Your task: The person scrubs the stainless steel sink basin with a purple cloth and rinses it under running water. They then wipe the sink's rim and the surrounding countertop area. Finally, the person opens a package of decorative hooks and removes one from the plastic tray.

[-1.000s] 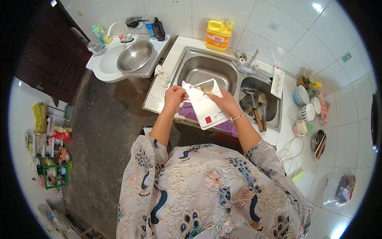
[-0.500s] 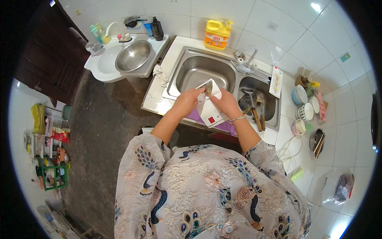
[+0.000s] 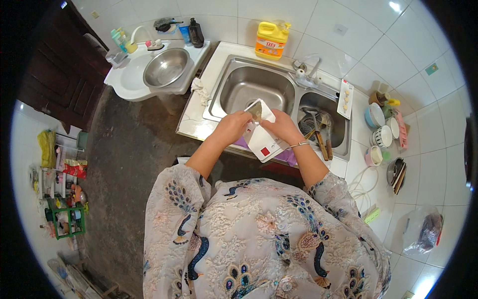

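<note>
I hold a white cardboard package (image 3: 263, 144) with a red square over the front edge of the sink. Its upper end is spread apart, and a shiny, see-through, brownish piece (image 3: 256, 110) shows there. My left hand (image 3: 233, 128) pinches the left edge of that upper end. Curled round the right side, my right hand (image 3: 285, 127) grips the card with the thumb on top. Behind the package lies the large steel basin (image 3: 239, 84) of the sink. Some purple material (image 3: 286, 157) shows beneath it at the counter edge.
Right of my hands, the small basin (image 3: 342, 130) holds wooden-handled utensils (image 3: 323, 144). A white card with small yellowish pieces (image 3: 345, 99) leans beside the tap (image 3: 306, 77). Bowls (image 3: 381, 138) stand at right; a yellow jug (image 3: 271, 41) stands behind. A steel bowl (image 3: 167, 68) rests on the washbasin at left.
The upper end of the package is spread a little wider. My left hand has shifted slightly left and down, still pinching the card. The view has tilted slightly.
</note>
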The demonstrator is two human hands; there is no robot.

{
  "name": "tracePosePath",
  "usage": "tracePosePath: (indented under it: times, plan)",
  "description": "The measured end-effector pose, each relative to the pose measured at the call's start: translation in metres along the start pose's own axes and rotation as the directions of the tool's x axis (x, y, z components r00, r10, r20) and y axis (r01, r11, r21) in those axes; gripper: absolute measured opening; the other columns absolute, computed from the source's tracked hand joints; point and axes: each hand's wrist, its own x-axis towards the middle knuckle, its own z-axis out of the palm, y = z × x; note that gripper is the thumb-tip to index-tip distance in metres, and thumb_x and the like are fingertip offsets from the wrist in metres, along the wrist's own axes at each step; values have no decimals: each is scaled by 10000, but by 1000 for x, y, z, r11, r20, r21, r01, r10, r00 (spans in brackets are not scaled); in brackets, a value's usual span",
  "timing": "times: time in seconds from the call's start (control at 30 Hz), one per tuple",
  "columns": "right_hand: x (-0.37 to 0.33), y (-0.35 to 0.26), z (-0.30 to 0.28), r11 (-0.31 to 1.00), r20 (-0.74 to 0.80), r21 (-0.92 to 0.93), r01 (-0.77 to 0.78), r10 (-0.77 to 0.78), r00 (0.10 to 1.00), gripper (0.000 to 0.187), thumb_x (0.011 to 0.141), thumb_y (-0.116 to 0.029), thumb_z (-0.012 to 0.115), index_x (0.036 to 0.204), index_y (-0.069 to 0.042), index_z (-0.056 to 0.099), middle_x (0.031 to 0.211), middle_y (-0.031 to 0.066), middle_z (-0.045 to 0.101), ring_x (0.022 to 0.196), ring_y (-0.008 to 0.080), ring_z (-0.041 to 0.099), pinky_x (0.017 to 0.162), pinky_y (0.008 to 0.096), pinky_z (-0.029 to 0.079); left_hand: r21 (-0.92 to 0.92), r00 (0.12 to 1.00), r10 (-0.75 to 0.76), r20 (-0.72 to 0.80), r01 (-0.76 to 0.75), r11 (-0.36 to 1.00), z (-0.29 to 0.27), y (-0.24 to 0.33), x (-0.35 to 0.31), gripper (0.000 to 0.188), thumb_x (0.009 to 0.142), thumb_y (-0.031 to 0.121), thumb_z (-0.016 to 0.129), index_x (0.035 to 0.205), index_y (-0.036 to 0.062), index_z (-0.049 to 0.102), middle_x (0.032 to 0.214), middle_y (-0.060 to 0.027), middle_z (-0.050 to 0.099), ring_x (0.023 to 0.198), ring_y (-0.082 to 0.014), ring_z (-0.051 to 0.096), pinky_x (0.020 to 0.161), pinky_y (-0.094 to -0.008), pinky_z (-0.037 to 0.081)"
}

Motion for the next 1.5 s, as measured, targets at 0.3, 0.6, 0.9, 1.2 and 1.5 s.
tracePosePath:
  times: [0.3, 0.6, 0.9, 1.2, 1.5]
  plan:
    - [6, 8, 9, 927, 21, 372, -36, 30, 999, 306, 785, -227, 632, 956, 26, 609, 833, 120, 654, 734, 194, 630, 656, 320, 482, -434, 969, -231, -92, 169, 885, -13, -30, -32, 141, 763, -52, 526, 889, 8, 546, 820, -71, 571, 715, -149, 582, 635, -282, 494]
    - [4, -15, 18, 860, 254, 485, -155, 31, 967, 296, 828, -189, 592, 1022, 35, 596, 867, 64, 633, 728, 122, 576, 633, 287, 468, -388, 966, -77, -246, -25, 921, -16, -27, -42, 104, 750, -14, 542, 842, 21, 510, 857, -97, 532, 811, -219, 522, 719, -298, 429]
    - [38, -34, 61, 884, 423, 407, -229, 39, 905, 364, 806, -214, 635, 1080, 19, 578, 981, 83, 618, 849, 144, 569, 739, 302, 463, -984, 796, -588, -144, -50, 173, -45, -67, -95, 131, 788, 50, 619, 844, 89, 506, 756, -23, 587, 603, -112, 548, 561, -261, 470]
    - [56, -59, 131, 810, 408, 533, -246, 8, 913, 333, 855, -186, 582, 1110, 21, 529, 962, 83, 622, 811, 116, 577, 712, 266, 471, -914, 34, -956, -291, -306, 268, -89, -176, -268, 229, 826, -3, 555, 1046, 11, 498, 858, -59, 580, 636, -112, 535, 526, -203, 436]
    - [51, -85, 182, 833, 426, 464, -302, 89, 900, 361, 844, -183, 607, 1129, 24, 527, 990, 71, 610, 825, 109, 569, 718, 252, 466, -797, -129, -920, -371, 553, 244, 12, -292, -354, 104, 726, 16, 609, 823, 3, 643, 725, -79, 643, 658, -133, 594, 589, -265, 479]
